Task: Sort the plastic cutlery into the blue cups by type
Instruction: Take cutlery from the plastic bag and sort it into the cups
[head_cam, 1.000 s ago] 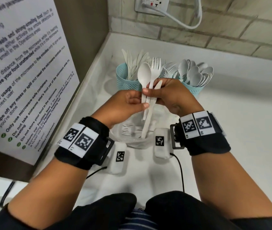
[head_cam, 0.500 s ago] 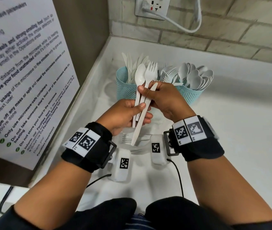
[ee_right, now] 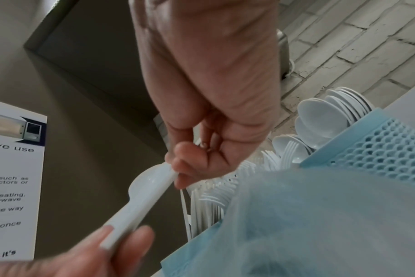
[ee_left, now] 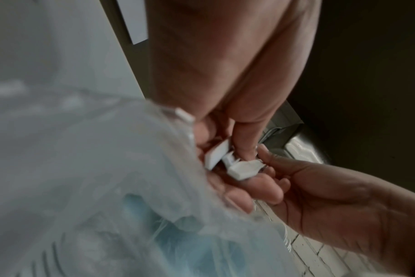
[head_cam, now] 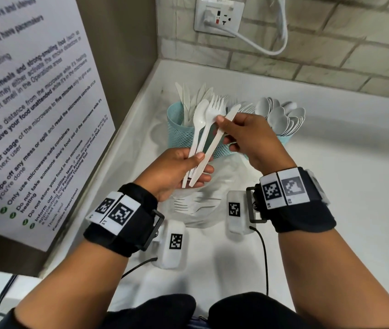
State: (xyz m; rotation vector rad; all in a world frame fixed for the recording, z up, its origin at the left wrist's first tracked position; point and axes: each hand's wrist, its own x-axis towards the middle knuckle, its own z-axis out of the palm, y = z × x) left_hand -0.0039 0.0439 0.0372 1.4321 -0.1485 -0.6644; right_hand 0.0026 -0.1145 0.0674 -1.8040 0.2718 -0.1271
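Left hand (head_cam: 177, 169) gripped spoon (head_cam: 198, 129), fork (head_cam: 209, 124) and knife (head_cam: 215, 143) by their near ends — right hand (head_cam: 253, 138) pinched the knife (long axis near-far), knife cup (head_cam: 177, 129) just far-left.

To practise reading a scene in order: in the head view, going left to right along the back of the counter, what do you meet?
Printed notice → blue cup of knives → spoon, fork and knife fanned between the hands → bunch of spoons in the right-hand cup.
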